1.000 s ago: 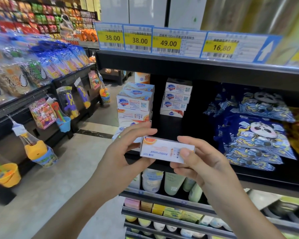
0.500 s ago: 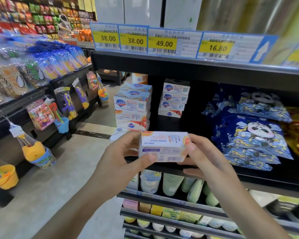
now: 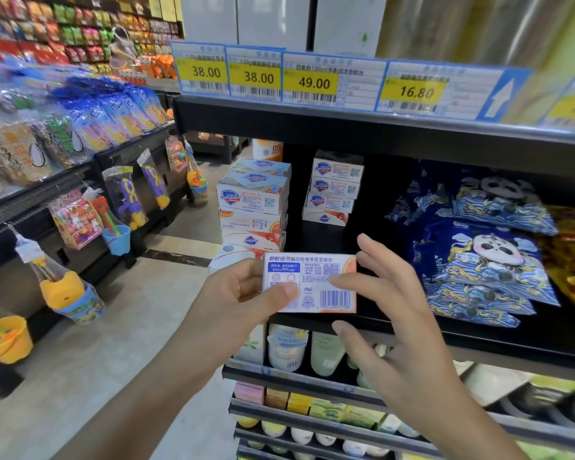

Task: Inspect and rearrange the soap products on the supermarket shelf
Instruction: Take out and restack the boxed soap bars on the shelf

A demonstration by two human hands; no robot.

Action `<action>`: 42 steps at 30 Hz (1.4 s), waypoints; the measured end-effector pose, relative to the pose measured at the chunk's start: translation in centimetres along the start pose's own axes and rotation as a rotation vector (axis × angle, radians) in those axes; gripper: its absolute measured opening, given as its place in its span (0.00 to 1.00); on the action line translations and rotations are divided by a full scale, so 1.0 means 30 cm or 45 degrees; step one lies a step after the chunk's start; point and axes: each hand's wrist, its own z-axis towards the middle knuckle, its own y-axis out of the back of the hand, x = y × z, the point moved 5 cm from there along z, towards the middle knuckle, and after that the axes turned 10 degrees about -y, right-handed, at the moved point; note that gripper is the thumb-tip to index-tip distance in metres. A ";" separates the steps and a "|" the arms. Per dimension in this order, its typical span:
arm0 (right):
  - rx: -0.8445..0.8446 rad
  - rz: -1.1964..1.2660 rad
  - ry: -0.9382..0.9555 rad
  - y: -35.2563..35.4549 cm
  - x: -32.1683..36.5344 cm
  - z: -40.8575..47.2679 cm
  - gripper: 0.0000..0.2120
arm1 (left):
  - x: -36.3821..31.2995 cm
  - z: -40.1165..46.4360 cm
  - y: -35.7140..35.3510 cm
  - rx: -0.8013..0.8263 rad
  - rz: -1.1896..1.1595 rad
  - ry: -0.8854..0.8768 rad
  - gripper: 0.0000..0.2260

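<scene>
I hold a white and orange soap box [image 3: 316, 287] upright in front of the black shelf [image 3: 498, 340], its back panel with the barcode facing me. My left hand [image 3: 243, 293] grips its left edge, thumb across the front. My right hand [image 3: 389, 300] touches its right edge with the index finger on the face, the other fingers spread. Behind it, a tall stack of soap boxes [image 3: 253, 207] stands at the shelf's left end. A shorter stack [image 3: 336, 187] stands deeper in.
Blue panda-print packs [image 3: 478, 260] lie on the shelf to the right. Price tags [image 3: 312, 81] line the shelf above. Bottles and small boxes [image 3: 299, 353] fill the lower shelves. An aisle floor [image 3: 80, 360] runs left, with hanging toy buckets [image 3: 67, 290].
The soap box has been turned so its barcode side faces me. My right hand's fingers have spread, with less grip on the box.
</scene>
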 end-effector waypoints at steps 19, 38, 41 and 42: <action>0.019 0.096 -0.011 -0.002 -0.017 0.008 0.24 | 0.006 -0.012 -0.007 0.012 -0.211 0.310 0.23; 0.128 0.724 -0.473 -0.031 -0.051 0.033 0.17 | -0.005 -0.004 0.034 -0.003 -0.150 0.048 0.21; 0.096 0.804 -0.604 -0.027 -0.059 0.040 0.17 | -0.014 -0.027 0.022 0.028 0.010 -0.076 0.27; 0.092 0.802 -0.644 -0.027 -0.063 0.041 0.17 | -0.017 -0.034 0.016 0.045 0.036 -0.108 0.29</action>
